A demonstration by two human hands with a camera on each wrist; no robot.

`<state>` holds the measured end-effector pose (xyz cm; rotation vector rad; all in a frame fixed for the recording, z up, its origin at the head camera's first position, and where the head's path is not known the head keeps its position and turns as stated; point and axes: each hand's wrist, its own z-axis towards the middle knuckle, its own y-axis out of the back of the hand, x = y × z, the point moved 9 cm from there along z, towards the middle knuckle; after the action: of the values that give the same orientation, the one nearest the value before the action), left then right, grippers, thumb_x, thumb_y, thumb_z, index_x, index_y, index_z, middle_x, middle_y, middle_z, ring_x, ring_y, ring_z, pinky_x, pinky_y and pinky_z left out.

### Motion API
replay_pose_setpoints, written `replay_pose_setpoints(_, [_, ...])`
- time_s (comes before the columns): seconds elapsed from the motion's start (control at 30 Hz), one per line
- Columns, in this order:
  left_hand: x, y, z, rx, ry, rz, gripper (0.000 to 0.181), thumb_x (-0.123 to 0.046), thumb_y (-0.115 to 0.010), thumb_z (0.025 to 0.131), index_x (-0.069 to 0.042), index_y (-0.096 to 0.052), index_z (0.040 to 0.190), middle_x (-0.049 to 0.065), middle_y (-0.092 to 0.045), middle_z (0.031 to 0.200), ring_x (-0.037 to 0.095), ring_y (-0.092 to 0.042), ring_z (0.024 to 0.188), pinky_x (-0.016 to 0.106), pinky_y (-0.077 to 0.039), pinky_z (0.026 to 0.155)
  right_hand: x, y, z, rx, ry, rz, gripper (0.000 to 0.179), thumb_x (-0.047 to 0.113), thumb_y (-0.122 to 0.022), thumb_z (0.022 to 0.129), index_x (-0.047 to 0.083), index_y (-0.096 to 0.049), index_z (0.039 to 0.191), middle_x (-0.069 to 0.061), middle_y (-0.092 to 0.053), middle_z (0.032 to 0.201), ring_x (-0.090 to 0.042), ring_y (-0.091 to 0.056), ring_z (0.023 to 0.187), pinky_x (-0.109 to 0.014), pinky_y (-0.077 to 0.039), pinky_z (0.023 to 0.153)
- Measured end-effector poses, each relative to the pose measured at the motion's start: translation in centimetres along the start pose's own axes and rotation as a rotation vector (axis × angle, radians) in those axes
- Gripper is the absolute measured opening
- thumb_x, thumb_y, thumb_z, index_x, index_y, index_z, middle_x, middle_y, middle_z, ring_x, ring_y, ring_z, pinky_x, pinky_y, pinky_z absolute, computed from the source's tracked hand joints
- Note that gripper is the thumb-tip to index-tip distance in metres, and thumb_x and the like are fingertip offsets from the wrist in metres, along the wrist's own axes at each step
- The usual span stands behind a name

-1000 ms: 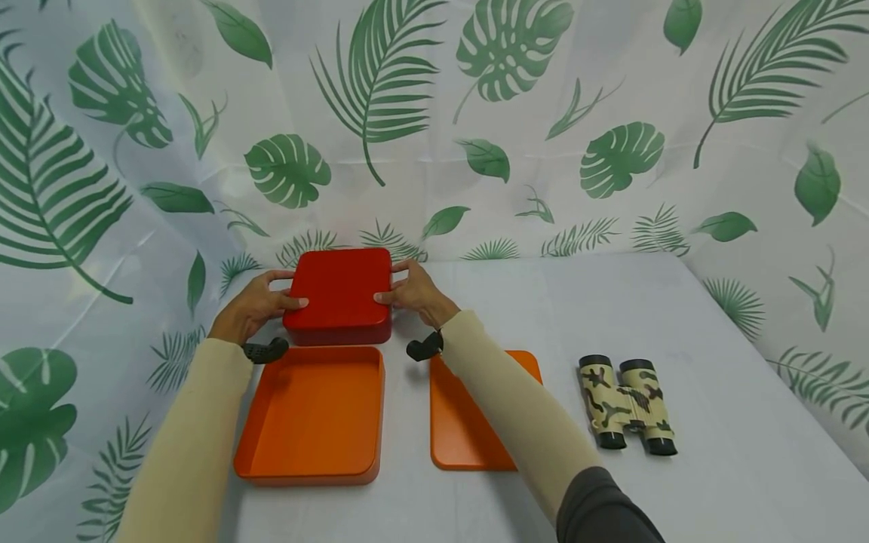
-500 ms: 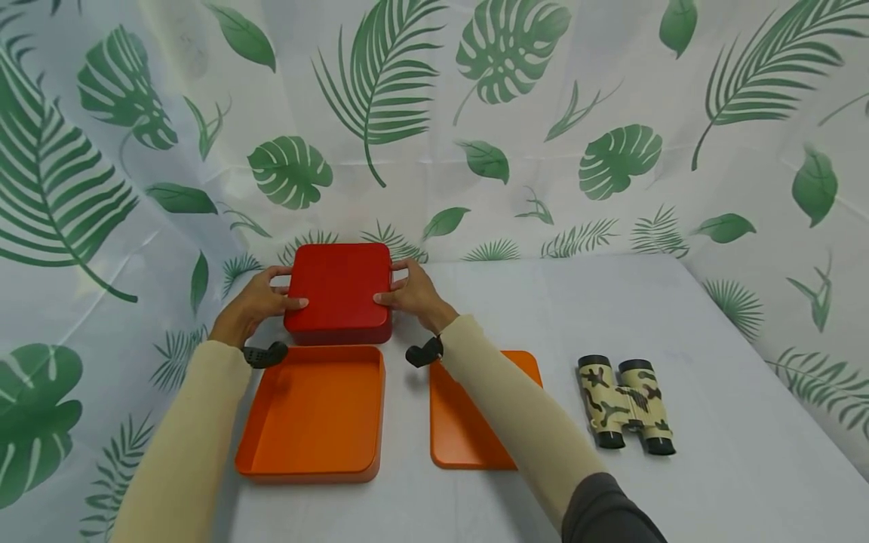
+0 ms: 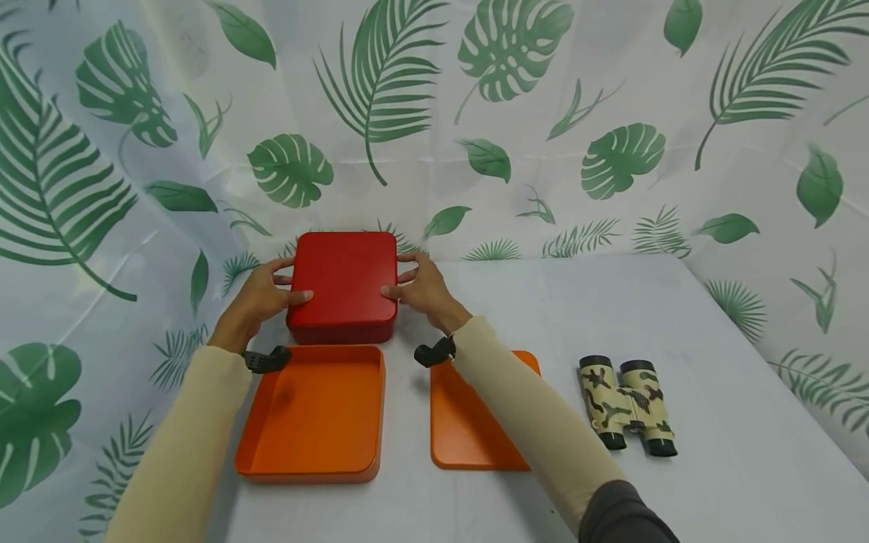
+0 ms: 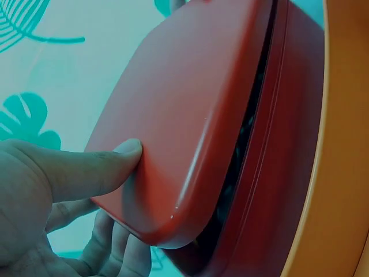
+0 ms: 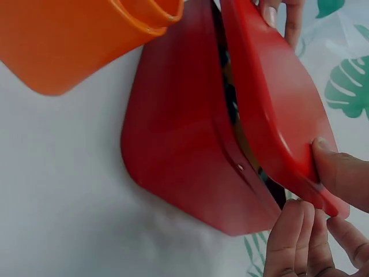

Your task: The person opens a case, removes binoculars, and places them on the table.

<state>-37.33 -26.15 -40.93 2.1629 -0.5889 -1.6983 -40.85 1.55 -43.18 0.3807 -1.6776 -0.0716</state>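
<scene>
A red box stands at the back left of the white table, under its red lid. My left hand pinches the lid's left edge, thumb on top and fingers beneath. On the opposite side my right hand holds the lid in the same way. Both wrist views show the lid raised off the box along the near side, leaving a narrow gap. Something dark and patterned shows through that gap, mostly hidden.
An orange box without a lid lies right in front of the red one. To its right is a flat orange lid, partly under my right forearm. Camouflage binoculars lie farther right. A leaf-printed curtain backs the table.
The red lid has risen, its far edge going up in the head view, and both hands have moved slightly with it. The orange box, orange lid and binoculars stay put.
</scene>
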Motion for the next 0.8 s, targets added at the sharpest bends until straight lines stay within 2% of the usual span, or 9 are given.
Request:
replay_pose_setpoints(0.23, [-2.2,-1.3,-0.2,-0.030,-0.072,0.006,0.091,-0.019,-0.075,0.100,-0.017,-0.020,0.172,0.027,-0.044,0.157,0.044,-0.049,0.138,0.058,-0.052,0.113,0.6,2.4,-0.7,-0.033,0.034,-0.020,0.072,0.014,-0.087,0.090,0.021,-0.049,0.150,-0.013,-0.063,0.121,-0.031,-0.072,0.097,-0.051,-0.061,0.099])
replay_pose_setpoints(0.4, [-3.6,-2.7,0.0,-0.044,-0.123,-0.007,0.088,-0.017,-0.076,0.099,-0.014,-0.024,0.170,0.025,-0.050,0.151,0.040,-0.051,0.135,0.055,-0.054,0.110,0.1,4.1,-1.2,-0.057,0.015,-0.013,0.073,0.015,-0.088,0.089,0.025,-0.049,0.150,-0.012,-0.063,0.122,-0.033,-0.070,0.099,-0.056,-0.059,0.103])
replay_pose_setpoints(0.53, [-4.3,-3.9,0.2,-0.050,-0.159,-0.021,0.087,-0.015,-0.077,0.099,-0.012,-0.026,0.169,0.023,-0.052,0.151,0.039,-0.055,0.133,0.055,-0.055,0.110,-0.5,5.5,-1.7,-0.069,0.007,-0.012,0.073,0.015,-0.087,0.090,0.025,-0.049,0.151,-0.013,-0.063,0.123,-0.035,-0.069,0.101,-0.057,-0.058,0.104])
replay_pose_setpoints(0.8, [-5.4,-6.2,0.4,-0.088,-0.197,0.016,0.085,-0.015,-0.080,0.096,-0.014,-0.033,0.167,0.024,-0.057,0.138,0.038,-0.064,0.116,0.052,-0.061,0.100,-1.6,8.2,-2.4,-0.108,0.017,-0.027,0.073,0.015,-0.087,0.090,0.025,-0.050,0.153,-0.014,-0.063,0.122,-0.033,-0.067,0.100,-0.057,-0.059,0.102])
